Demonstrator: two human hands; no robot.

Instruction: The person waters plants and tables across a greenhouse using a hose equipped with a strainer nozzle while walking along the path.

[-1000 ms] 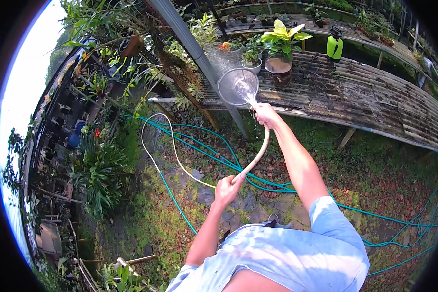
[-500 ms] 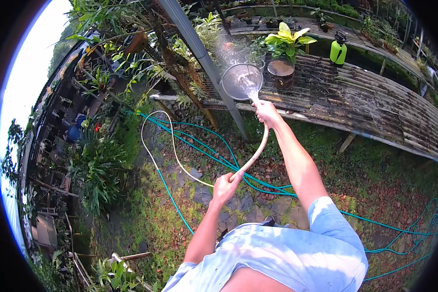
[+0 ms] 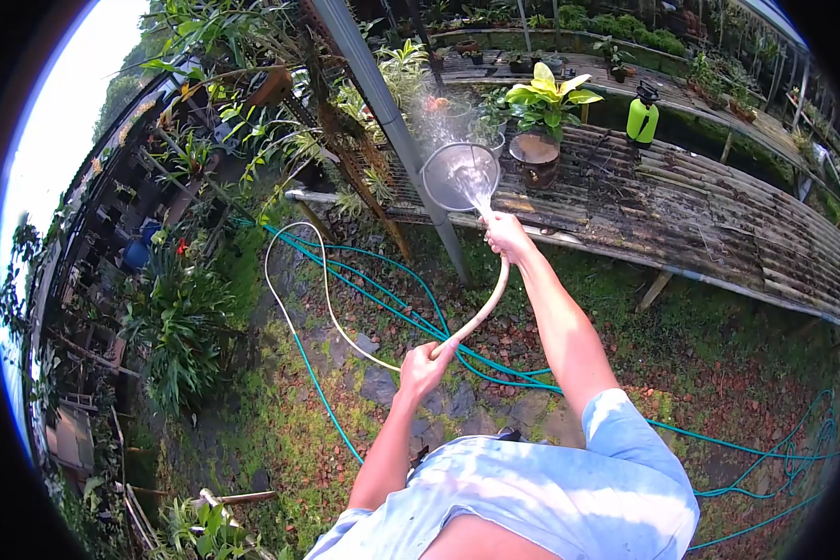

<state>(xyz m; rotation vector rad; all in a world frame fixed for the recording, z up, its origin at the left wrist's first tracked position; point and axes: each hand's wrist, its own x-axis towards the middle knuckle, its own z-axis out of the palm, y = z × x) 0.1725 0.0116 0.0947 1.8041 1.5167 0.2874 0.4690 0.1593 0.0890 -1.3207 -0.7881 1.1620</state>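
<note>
My right hand is closed around the upper end of a cream hose, just below a round mesh strainer. Water sprays from that end through the mesh, toward potted plants on a slatted bench. Lower and to the left, my left hand is wrapped round the same hose, which curves up between both hands. Behind the strainer, a potted plant with yellow-green leaves stands beside a pot. What joins the strainer to the hose is hidden by my right hand.
A slanting grey post stands left of the strainer. The slatted bench stretches right, with a green sprayer bottle on it. Teal hoses cross the mossy, stony ground. Leafy plants grow at the left.
The strainer and my right hand have dipped slightly in view since half a second ago. My left hand has shifted a little down and left. Both still grip the hose, and water keeps spraying.
</note>
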